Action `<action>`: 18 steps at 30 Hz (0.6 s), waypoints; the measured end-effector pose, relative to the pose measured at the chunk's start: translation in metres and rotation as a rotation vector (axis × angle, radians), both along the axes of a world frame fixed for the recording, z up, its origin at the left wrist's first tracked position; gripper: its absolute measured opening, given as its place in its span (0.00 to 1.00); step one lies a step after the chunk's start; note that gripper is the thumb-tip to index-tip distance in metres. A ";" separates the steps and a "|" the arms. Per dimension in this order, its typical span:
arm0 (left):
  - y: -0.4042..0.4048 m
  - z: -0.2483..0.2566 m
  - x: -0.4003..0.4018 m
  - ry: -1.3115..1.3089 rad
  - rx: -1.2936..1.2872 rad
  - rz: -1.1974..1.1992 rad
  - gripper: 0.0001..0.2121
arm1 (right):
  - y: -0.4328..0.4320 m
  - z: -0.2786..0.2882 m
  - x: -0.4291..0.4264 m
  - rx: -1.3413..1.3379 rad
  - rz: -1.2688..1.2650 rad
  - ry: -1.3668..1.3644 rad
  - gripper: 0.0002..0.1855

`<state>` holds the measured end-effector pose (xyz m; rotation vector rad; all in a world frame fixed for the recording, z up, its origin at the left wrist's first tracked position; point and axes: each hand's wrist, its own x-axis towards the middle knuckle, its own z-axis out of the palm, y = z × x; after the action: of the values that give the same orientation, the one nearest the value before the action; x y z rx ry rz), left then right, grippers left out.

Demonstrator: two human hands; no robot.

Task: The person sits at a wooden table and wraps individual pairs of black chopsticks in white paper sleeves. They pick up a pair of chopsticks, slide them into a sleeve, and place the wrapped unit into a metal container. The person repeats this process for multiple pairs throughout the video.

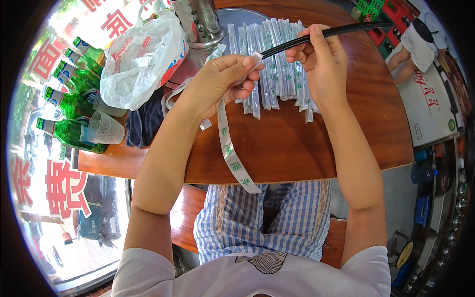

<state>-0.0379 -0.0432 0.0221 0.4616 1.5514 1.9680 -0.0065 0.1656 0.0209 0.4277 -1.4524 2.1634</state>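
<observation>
My left hand (pixel 232 76) pinches the open end of a long white paper sleeve (pixel 231 148) with green print, which hangs down past the table's front edge. My right hand (pixel 319 48) grips a pair of black chopsticks (pixel 289 43); their left ends are at the mouth of the sleeve by my left fingertips, and the other ends point to the upper right. Behind and below my hands, rows of wrapped chopsticks (pixel 274 67) in clear-and-white sleeves with green print lie on the wooden table (pixel 282 144). A small white paper scrap (pixel 206 124) lies beside my left wrist.
A white plastic bag (pixel 143 63), a dark cloth (pixel 143 124) and a metal container (pixel 196 22) by a round metal tray (pixel 241 15) stand left and behind. Green bottles (pixel 74 133) and a clear plastic cup (pixel 106 128) are at the left edge. A person (pixel 415 48) is at the far right.
</observation>
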 end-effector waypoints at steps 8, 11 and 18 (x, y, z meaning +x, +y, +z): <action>0.000 0.001 0.001 0.000 -0.046 -0.053 0.14 | -0.002 0.000 0.000 0.079 0.003 0.011 0.13; 0.000 0.001 0.001 -0.002 -0.015 -0.052 0.14 | -0.002 0.001 0.001 0.099 -0.021 0.012 0.14; -0.002 0.002 0.000 0.017 -0.028 -0.070 0.14 | -0.003 0.003 0.002 0.121 -0.028 -0.020 0.14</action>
<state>-0.0375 -0.0456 0.0243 0.5149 1.5500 1.8925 -0.0040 0.1630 0.0237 0.4266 -1.5961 2.0711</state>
